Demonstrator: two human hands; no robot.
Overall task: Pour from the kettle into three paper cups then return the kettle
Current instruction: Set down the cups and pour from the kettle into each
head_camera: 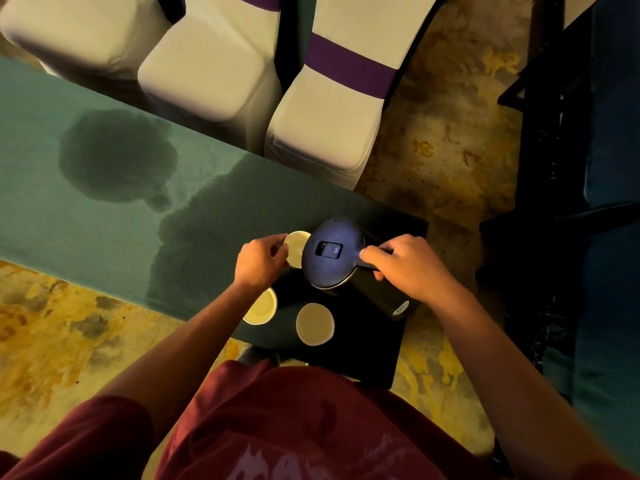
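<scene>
Down at 6 o'clock is the person's dark red shirt (263,427), closest to the camera. Two bare arms reach up from it toward the middle.

Just past the shirt sits a black tray (367,358) on the end of a long green table (104,220). Two paper cups stand on the near part. One cup (314,323) is on the tray at about 6 o'clock from the kettle. The other cup (260,306) is at 7 o'clock from the kettle, partly under the left wrist.

The kettle (330,252) is dark with a round lid, and it is up off the tray and tipped. The right hand (403,268) is curled tight around the kettle's handle, at 3 o'clock from the lid. The fingers are closed on it.

The left hand (261,261) is at 9 o'clock from the kettle. Its fingers are bent round a third paper cup (298,247) and hold its side. This cup sits right against the kettle's lid edge. The spout is hidden, so whether water is coming out cannot be seen.

Further away, the green table has big dark wet patches (117,154) at 10 o'clock. Beyond the table, at 12 o'clock, stand chairs in white covers (207,74), one with a purple band (349,65).
</scene>
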